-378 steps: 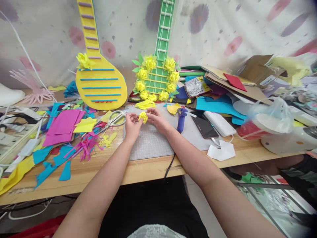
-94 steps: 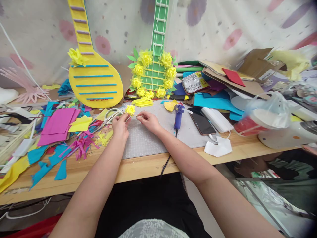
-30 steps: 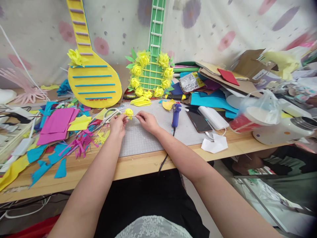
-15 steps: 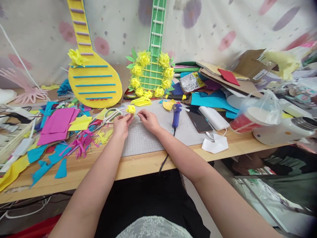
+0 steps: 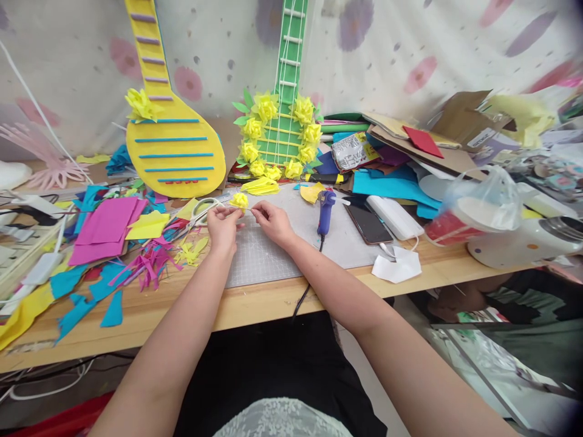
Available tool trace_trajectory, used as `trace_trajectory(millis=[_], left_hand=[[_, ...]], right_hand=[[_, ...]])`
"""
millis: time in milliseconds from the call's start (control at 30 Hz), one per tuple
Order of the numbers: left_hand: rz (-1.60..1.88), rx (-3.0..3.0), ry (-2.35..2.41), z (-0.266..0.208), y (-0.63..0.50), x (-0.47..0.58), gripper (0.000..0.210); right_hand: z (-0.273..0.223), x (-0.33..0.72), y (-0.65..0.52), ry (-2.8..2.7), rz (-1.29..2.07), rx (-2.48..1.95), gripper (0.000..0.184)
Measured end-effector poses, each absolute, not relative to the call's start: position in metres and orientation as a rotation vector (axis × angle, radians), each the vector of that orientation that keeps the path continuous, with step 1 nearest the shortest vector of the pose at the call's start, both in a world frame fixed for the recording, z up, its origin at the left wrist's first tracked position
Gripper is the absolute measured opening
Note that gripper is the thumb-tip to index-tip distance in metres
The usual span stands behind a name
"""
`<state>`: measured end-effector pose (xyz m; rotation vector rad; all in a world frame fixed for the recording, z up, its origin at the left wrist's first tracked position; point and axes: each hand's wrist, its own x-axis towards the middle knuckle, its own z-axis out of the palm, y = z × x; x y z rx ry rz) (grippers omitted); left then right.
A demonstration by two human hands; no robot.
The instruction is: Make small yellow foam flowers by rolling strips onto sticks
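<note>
A small yellow paper flower (image 5: pixel 239 201) stands at the fingertips of my left hand (image 5: pixel 223 227), whose fingers are closed around its base. From the flower a thin stick-like piece runs across to my right hand (image 5: pixel 272 222), which pinches its other end. Both hands are over the grey cutting mat (image 5: pixel 264 261). Behind them lie yellow paper pieces (image 5: pixel 260 186). Scissors (image 5: pixel 203 209) rest just left of my left hand. A blue glue gun (image 5: pixel 325 212) stands on the mat to the right of my right hand.
A yellow paper guitar (image 5: pixel 177 145) and a green one (image 5: pixel 276 142) with yellow flowers lean at the back. Coloured paper scraps (image 5: pixel 107 230) cover the left. A phone (image 5: pixel 368 220), a power bank (image 5: pixel 394 217) and a bagged cup (image 5: pixel 460 218) are on the right. Someone sits at lower right.
The yellow flower has tipped and turned slightly to the left in my left fingers. My left fingers have loosened and shifted a little; my right hand keeps its pinch.
</note>
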<state>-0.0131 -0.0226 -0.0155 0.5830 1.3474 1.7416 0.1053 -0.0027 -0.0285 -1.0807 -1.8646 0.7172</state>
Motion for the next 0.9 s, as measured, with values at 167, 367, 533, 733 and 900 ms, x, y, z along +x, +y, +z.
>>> trace_trajectory(millis=[167, 367, 533, 733, 900], left_hand=[[1.641, 0.49, 1.371, -0.008, -0.026, -0.009, 0.035], [1.59, 0.407, 1.266, -0.006, -0.026, -0.012, 0.027], [1.577, 0.392, 1.218, -0.008, -0.022, -0.018, 0.024], [1.643, 0.404, 1.203, -0.01, -0.021, -0.021, 0.029], [1.598, 0.421, 1.204, -0.007, -0.024, -0.023, 0.032]], right_hand=[[-0.03, 0.106, -0.001, -1.838, 0.728, -1.075, 0.02], [-0.029, 0.105, -0.003, -1.866, 0.738, -1.056, 0.02], [-0.026, 0.105, -0.006, -1.93, 0.74, -1.059, 0.022], [-0.022, 0.106, -0.008, -2.043, 0.727, -1.071, 0.021], [-0.021, 0.109, -0.009, -2.107, 0.666, -1.065, 0.022]])
